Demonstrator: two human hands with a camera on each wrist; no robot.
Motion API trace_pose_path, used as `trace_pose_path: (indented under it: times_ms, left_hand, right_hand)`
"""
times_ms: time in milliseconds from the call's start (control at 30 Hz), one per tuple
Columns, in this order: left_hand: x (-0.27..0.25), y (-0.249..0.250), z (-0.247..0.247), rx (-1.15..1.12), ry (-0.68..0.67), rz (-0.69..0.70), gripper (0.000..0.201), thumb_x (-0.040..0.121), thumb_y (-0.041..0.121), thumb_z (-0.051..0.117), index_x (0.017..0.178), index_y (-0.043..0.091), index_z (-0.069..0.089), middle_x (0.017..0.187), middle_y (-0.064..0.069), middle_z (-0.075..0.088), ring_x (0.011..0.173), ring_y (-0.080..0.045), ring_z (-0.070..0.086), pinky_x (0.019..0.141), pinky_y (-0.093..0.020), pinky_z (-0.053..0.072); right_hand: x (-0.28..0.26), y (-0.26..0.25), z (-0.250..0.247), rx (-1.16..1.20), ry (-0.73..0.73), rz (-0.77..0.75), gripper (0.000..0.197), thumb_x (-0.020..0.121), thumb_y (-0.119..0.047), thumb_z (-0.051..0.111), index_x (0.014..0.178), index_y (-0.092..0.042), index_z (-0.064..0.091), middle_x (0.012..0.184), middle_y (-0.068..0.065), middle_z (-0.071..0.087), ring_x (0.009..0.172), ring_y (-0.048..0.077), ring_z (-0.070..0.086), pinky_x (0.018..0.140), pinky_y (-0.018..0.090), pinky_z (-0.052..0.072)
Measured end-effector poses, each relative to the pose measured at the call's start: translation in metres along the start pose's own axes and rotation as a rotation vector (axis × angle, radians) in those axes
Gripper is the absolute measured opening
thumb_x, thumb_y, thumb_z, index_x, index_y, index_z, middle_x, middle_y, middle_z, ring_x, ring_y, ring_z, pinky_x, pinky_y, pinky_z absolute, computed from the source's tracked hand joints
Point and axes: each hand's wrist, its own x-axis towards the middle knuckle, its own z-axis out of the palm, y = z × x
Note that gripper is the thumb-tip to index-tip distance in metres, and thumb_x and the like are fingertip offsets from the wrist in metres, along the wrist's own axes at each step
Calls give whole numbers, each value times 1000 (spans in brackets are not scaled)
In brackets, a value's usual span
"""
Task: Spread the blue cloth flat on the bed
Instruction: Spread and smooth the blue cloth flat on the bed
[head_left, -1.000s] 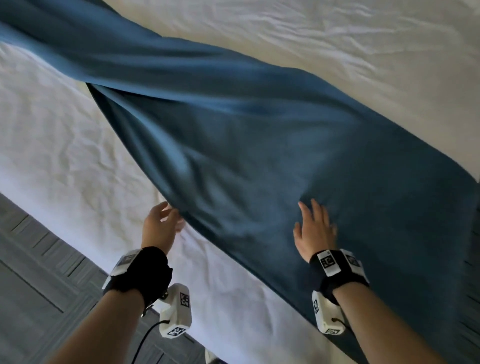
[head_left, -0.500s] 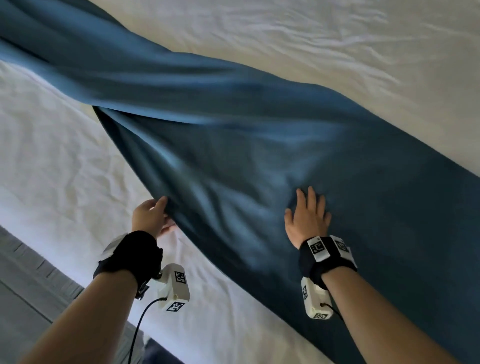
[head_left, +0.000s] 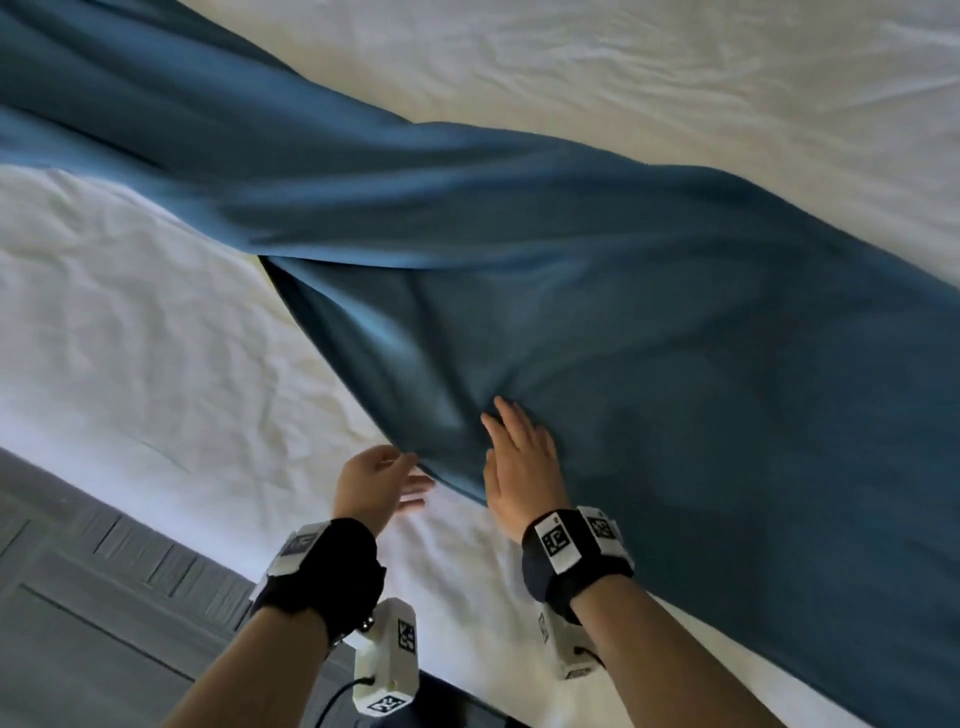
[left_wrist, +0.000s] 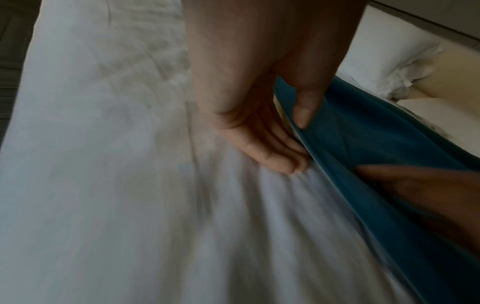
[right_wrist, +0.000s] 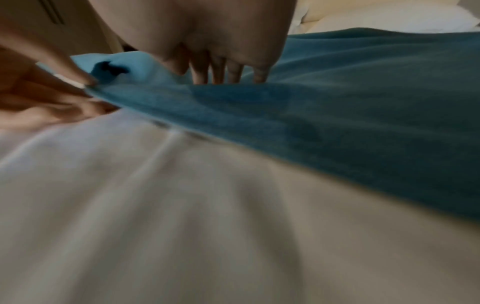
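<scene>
Plainly, cloth: the blue cloth (head_left: 649, 322) lay slantwise across the bed (head_left: 130, 322), from the far left corner of my view down to the near right, where it ran over the bed's near edge; a thick twisted fold crossed it toward the left, so it was not yet flat.
Left hand: the left hand (head_left: 371, 480) pinched the cloth's near edge, thumb on top and fingers (left_wrist: 275, 152) underneath, holding that edge a little off the sheet.
Right hand: the right hand (head_left: 522, 465) lay just beside it on top of the cloth, palm down, fingers straight and close together, pressing the fabric to the bed.
Risk, drag: if the pinching hand pulled while the flat hand pressed lightly, I judged the whole cloth could slide instead of opening, and the white sheet beneath could bunch with it.
Risk, fold: the twist toward the left looked likely to tighten rather than open if the pull ran along its length.
Risk, slip: the grip took only a narrow strip of edge; a sharp tug could lose it.
Risk, overhang: the part past the near edge might pull more of the cloth off the bed.
Hidden: both ends of the cloth ran out of view, so its full extent could not be told.
Blur: both wrist views were smeared; the floor (head_left: 88, 597) showed only as grey planks.
</scene>
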Motion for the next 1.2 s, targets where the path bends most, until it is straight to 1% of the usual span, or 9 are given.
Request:
trace_pose_path:
  times_ms: [200, 433, 600, 700, 800, 933, 1000, 1067, 1200]
  left_hand:
    - [55, 55, -30, -21, 115, 20, 14, 89, 13, 57, 79, 6, 59, 77, -12, 62, 61, -17, 63, 47, -20, 54]
    - [120, 113, -51, 148, 372, 92, 35, 85, 26, 58, 96, -7, 62, 100, -29, 64, 96, -43, 62, 90, -56, 51]
    - [126, 121, -86, 120, 419, 43, 30, 89, 17, 47, 63, 4, 54, 79, -21, 59, 72, -39, 62, 63, -42, 59]
    - [113, 104, -114, 101, 409, -21, 25, 90, 11, 42, 71, 1, 54, 81, -25, 61, 64, -38, 63, 67, -45, 59]
    - [95, 88, -132, 68, 355, -95, 24, 94, 10, 36, 76, 3, 51, 67, -24, 59, 35, -26, 61, 37, -31, 54]
    - [102, 106, -149, 121, 248, -94, 21, 92, 8, 43, 77, 0, 56, 65, -17, 59, 33, -15, 60, 32, -26, 51]
    - [118, 125, -161, 132, 229, -59, 15, 89, 8, 50, 91, -5, 58, 77, -20, 61, 50, -23, 67, 41, -34, 57]
    - [139, 143, -175, 171, 235, -18, 22, 87, 11, 56, 102, -4, 57, 97, -26, 64, 82, -37, 67, 67, -50, 60]
    - [176, 170, -197, 187, 255, 49, 30, 88, 21, 59, 109, 0, 55, 111, -27, 63, 97, -43, 64, 83, -54, 54]
  right_hand:
    - [23, 67, -51, -54, 117, 295, 50, 95, -20, 36, 144, -15, 27, 157, 3, 17, 144, 21, 16, 115, 43, 23]
    - [74, 97, -87, -36, 96, 569, 57, 97, -26, 34, 146, -8, 14, 158, 11, 6, 145, 28, 7, 116, 47, 18]
    - [123, 24, -69, 46, 84, 237, 51, 96, -16, 35, 144, -4, 23, 157, 11, 12, 145, 25, 12, 119, 35, 14]
    - [141, -41, -44, 76, 42, 33, 51, 93, -14, 36, 143, -7, 26, 157, 8, 13, 145, 23, 10, 119, 34, 12]
    - [139, -103, -16, 36, -52, -177, 52, 91, -14, 38, 142, -12, 30, 157, 4, 17, 146, 22, 10, 119, 39, 12]
    - [135, -162, 3, 59, -189, -320, 50, 91, -14, 39, 141, -14, 34, 157, 2, 18, 146, 21, 10, 118, 41, 15]
    - [144, -169, -4, 42, -59, -248, 52, 88, -13, 42, 139, -19, 35, 156, 1, 20, 145, 20, 12, 116, 44, 16]
    - [157, -163, -16, 7, 122, -18, 57, 86, -16, 44, 141, -25, 30, 157, 0, 16, 146, 20, 9, 115, 46, 16]
    - [189, -133, -44, 21, 186, 527, 54, 94, -27, 36, 145, -23, 19, 158, 5, 10, 144, 29, 8, 113, 53, 20]
